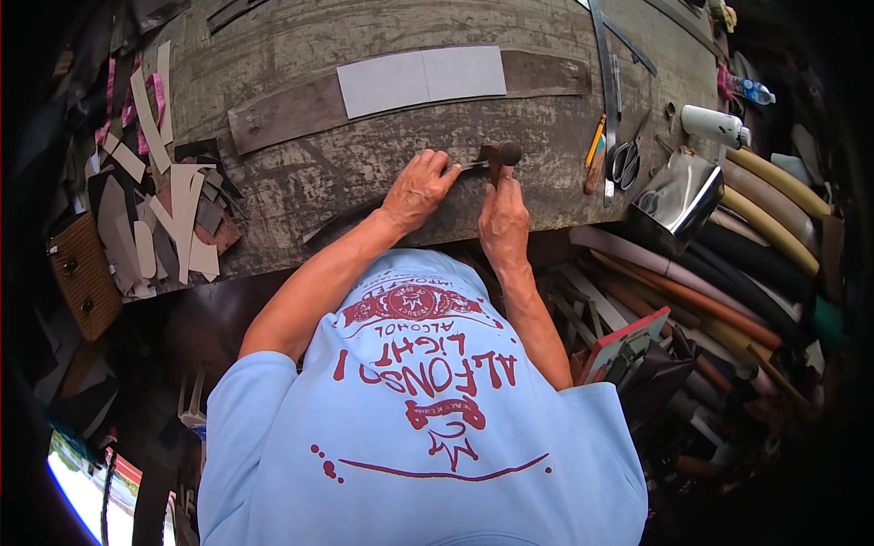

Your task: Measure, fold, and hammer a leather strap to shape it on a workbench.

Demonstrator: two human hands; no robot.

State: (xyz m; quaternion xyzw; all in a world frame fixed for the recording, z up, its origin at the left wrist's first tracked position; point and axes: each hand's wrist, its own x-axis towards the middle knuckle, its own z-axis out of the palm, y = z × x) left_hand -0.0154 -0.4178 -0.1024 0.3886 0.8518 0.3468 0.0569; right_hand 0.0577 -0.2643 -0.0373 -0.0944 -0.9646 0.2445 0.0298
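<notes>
My left hand (419, 189), fingers curled and pressed together, holds the end of a long dark strip (337, 221) that runs along the bench's near edge. Just right of it, my right hand (503, 214) grips a hammer (508, 154), its round head beside the strip's tip and my left fingertips. Whether the head touches the strip I cannot tell. Farther back on the worn bench (437, 136) lies a long brown curved piece (278, 122) with two pale panels (382, 86) on it.
Offcuts (191, 209) and a woven piece (82, 273) are at left. At right are a long ruler (604, 73), pencil (595, 138), scissors (625, 164), white bottle (706, 126), water bottle (753, 89), shiny metal container (674, 200), several leather rolls (769, 187) and a red-edged board (619, 346).
</notes>
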